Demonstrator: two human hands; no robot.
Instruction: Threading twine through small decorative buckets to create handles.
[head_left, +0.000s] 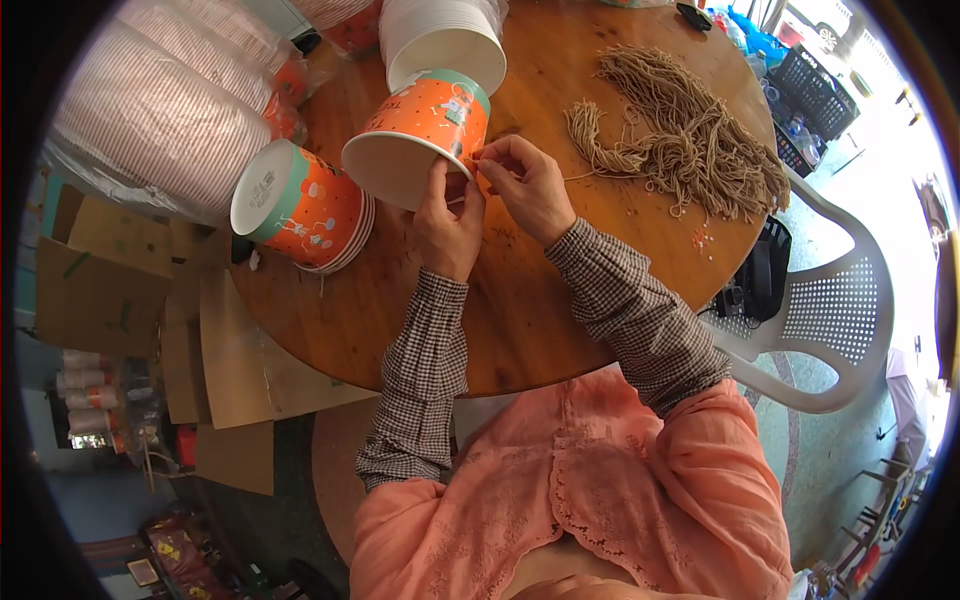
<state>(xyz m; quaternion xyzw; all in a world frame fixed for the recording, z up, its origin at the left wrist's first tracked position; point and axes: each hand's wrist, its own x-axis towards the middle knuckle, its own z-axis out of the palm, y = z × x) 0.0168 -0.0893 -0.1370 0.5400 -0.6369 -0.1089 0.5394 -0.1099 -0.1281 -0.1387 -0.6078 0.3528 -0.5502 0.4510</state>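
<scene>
An orange paper bucket [425,112] with a green band and white rim lies tilted on its side, its mouth toward me. My left hand [450,222] is closed on the rim, thumb and fingers pinching its lower right edge. Close beside it, my right hand [530,188] pinches a thin beige string [578,177] against the bucket's side near the rim. A short length of string shows between the left fingers too. Whether the string passes through the bucket wall is hidden by my fingertips. To the left stands an upside-down stack of matching buckets [310,220], tilted.
A tangled heap of beige strings [690,130] covers the right of the round wooden table [520,320]. White buckets [445,50] are nested behind. Plastic-wrapped bucket stacks [160,120] fill the far left, above open cardboard boxes [235,350]. A plastic chair [830,290] stands right.
</scene>
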